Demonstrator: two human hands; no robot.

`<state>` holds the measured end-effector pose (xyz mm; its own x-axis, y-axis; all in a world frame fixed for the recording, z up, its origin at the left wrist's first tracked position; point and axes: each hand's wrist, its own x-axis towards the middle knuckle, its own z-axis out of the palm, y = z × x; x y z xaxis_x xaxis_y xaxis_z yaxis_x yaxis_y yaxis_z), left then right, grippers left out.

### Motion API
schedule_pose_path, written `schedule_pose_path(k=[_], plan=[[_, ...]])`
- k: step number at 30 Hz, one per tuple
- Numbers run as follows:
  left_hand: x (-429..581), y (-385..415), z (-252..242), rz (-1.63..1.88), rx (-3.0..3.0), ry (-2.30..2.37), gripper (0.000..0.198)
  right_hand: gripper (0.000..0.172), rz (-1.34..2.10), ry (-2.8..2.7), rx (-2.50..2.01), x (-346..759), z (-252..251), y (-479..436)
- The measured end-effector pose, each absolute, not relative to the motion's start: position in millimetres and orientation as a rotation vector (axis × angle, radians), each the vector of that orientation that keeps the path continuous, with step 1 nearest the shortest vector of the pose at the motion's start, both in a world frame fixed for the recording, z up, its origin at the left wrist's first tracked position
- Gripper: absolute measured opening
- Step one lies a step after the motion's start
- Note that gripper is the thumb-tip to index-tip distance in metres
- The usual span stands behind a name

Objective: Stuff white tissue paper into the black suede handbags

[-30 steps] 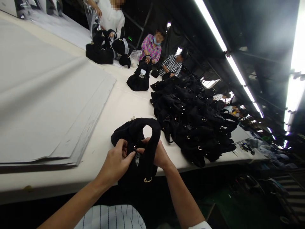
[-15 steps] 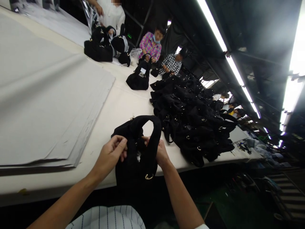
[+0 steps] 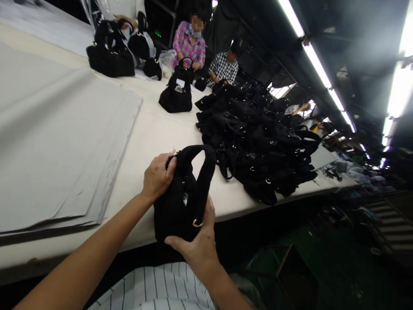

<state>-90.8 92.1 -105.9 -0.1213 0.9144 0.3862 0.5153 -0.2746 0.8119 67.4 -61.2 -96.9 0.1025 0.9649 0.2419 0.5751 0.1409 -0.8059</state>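
A black fabric handbag (image 3: 171,215) stands at the table's near edge, its handle arching up and a gold ring showing at the handle's lower end. Something small and pale shows in its opening. My left hand (image 3: 158,175) is closed on the bag's far left top edge. Around the near right side, my right hand (image 3: 196,241) grips the bag, thumb on the near face and fingers along the right side. Some of the right fingers are hidden behind the bag.
Large grey sheets (image 3: 58,150) lie stacked on the left of the cream table (image 3: 158,129). A heap of black handbags (image 3: 251,142) fills the right side. One tagged handbag (image 3: 177,97) stands farther back. Co-workers, one in a plaid shirt (image 3: 190,45), are across the table.
My left hand has moved from the bag's opening to its far left edge. My right hand has come from behind the handle to the bag's near right side.
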Motion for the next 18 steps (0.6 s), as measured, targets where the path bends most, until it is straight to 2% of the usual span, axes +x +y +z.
schedule_pose_path(k=[2, 4, 8, 10, 14, 15, 18], plan=[[-82, 94, -107, 1.376, 1.723, 1.665, 0.05, 0.119, 0.446, -1.529, -1.566, 55, -99, -55], [-86, 96, -108, 1.357, 1.719, 1.699, 0.049, 0.104, 0.492, -1.468, -1.537, 59, -99, -40], [-117, 108, -112, 1.242, 1.807, 1.596, 0.047, 0.055, 0.909, -1.304, -1.414, 110, -99, 8], [-131, 116, -112, 1.161, 1.838, 1.503, 0.054, 0.039, 1.095, -1.26, -1.331, 141, -100, 38], [-138, 129, -96, 0.953, 1.804, 1.297, 0.097, 0.04, 1.426, -1.328, -1.221, 180, -91, 92], [-135, 132, -90, 0.888, 1.773, 1.25, 0.103, 0.042, 1.466, -1.346, -1.212, 185, -87, 102], [-128, 136, -77, 0.794, 1.698, 1.201, 0.093, 0.046, 1.504, -1.348, -1.197, 190, -81, 116]])
